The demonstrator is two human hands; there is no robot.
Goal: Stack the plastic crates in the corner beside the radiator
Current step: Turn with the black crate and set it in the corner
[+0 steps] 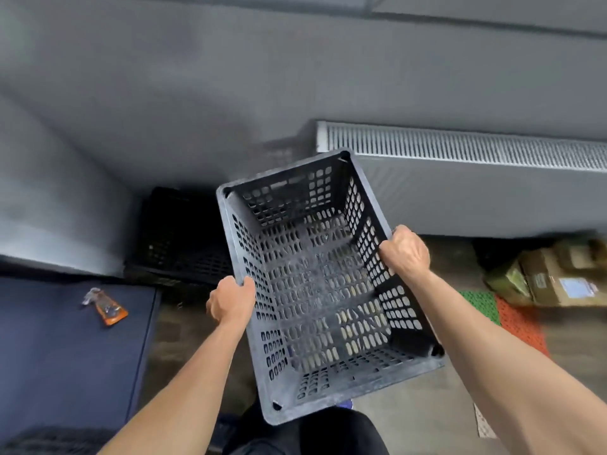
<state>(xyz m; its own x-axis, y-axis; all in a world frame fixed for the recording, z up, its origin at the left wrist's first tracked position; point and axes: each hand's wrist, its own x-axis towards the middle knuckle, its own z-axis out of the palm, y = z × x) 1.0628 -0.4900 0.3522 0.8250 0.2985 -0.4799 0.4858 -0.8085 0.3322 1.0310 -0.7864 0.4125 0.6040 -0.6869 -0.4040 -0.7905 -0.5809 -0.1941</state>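
The grey crate (pixel 315 284) hangs in the air near the radiator (pixel 460 178) — left hand (pixel 231 302) grips one long rim, right hand (pixel 407 251) the other. It looks light and stiff, so rims hold well. A black crate (pixel 177 238) sits in the corner.

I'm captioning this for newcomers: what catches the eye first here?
A grey perforated crate fills mid-frame, its long rims gripped by the left hand and right hand. Behind, a white radiator runs along the wall, with a black crate in the corner to its left.
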